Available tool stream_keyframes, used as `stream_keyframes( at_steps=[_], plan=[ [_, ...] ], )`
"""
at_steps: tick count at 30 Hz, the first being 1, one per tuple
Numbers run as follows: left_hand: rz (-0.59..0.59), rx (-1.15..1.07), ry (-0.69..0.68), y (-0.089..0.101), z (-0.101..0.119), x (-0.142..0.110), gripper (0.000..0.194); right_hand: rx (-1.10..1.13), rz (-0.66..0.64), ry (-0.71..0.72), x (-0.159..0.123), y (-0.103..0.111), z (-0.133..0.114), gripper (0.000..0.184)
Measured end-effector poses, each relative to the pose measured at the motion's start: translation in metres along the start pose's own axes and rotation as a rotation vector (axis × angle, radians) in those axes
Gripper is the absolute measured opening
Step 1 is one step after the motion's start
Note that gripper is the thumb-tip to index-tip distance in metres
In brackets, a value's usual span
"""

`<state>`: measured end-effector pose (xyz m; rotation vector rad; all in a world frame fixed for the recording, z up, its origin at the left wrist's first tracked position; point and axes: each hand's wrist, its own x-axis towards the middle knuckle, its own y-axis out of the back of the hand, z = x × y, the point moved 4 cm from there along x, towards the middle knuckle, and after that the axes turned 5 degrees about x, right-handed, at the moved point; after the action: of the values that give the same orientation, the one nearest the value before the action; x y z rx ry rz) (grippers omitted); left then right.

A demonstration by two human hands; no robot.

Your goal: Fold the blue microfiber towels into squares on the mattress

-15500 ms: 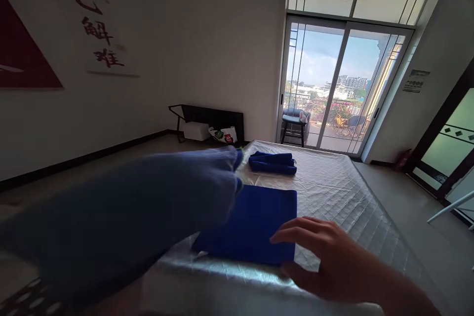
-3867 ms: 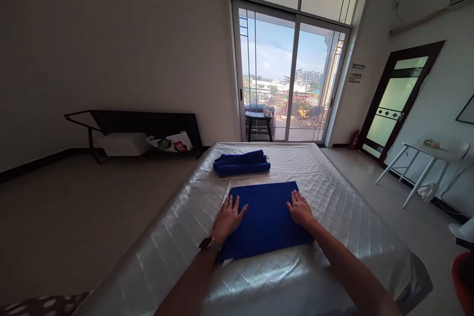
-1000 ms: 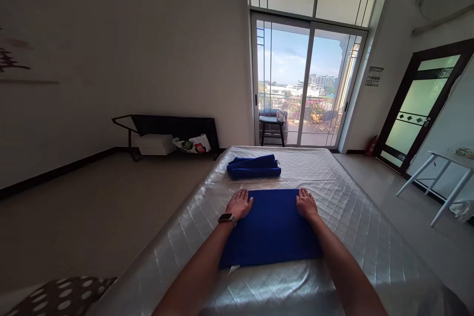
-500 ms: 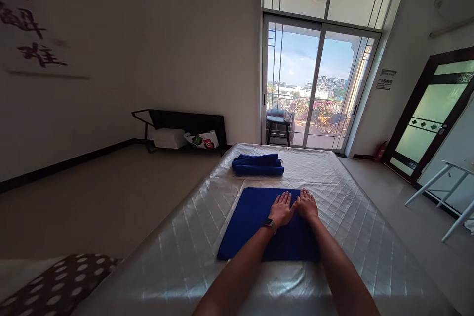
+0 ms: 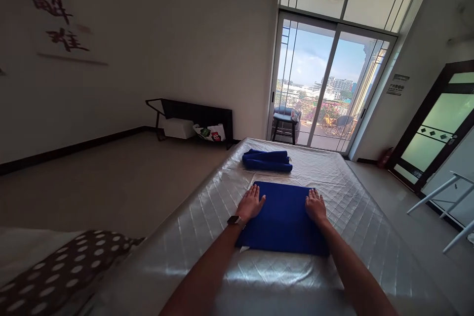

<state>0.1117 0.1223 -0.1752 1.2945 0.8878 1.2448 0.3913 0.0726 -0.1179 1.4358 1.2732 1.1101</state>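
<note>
A flat, folded blue cloth (image 5: 283, 219) lies in front of me on the plastic-wrapped quilted mattress (image 5: 192, 237). My left hand (image 5: 251, 202) rests on its left edge, palm down, fingers stretched forward and thumb apart; a watch is on that wrist. On the right edge of the cloth lies my right hand (image 5: 316, 205), flat with its fingers extended. A small white tag pokes out at the near left corner of the cloth. Beyond it sits a second bundle of blue cloth (image 5: 267, 160), loosely folded or rolled.
A brown polka-dot fabric (image 5: 74, 261) lies at the lower left. A dark bench (image 5: 200, 113) with a white box and bag beneath stands by the wall. Glass sliding doors (image 5: 314, 84) are behind the mattress; a white-legged stool or table (image 5: 440, 197) stands at right.
My left hand has slid left from the middle of the cloth to its left edge. The hands are now wide apart. The view has turned slightly left.
</note>
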Motion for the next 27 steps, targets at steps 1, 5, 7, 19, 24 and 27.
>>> stream_keyframes(
  at_steps=[1, 5, 7, 19, 24, 27],
  plan=[
    [0.001, -0.001, -0.001, -0.001, 0.001, 0.001, 0.072, -0.005, 0.0, 0.0, -0.008, -0.001, 0.001, 0.058],
    [0.015, -0.012, 0.001, -0.004, 0.0, 0.004, 0.071, -0.005, -0.031, 0.011, -0.037, -0.012, 0.009, 0.061],
    [0.019, -0.017, 0.007, -0.005, 0.0, 0.004, 0.071, 0.02, -0.046, -0.002, -0.045, -0.016, 0.012, 0.062],
    [-0.009, 0.003, -0.014, 0.009, -0.006, 0.005, 0.071, 0.108, -0.067, -0.03, -0.051, -0.014, 0.008, 0.065],
    [0.006, 0.006, -0.21, 0.009, 0.051, -0.001, 0.065, 0.134, -0.057, -0.032, -0.048, -0.02, 0.008, 0.065],
    [-0.009, -0.006, -0.375, -0.006, 0.117, -0.007, 0.06, 0.127, -0.057, -0.024, -0.048, -0.021, 0.01, 0.065]
  ],
)
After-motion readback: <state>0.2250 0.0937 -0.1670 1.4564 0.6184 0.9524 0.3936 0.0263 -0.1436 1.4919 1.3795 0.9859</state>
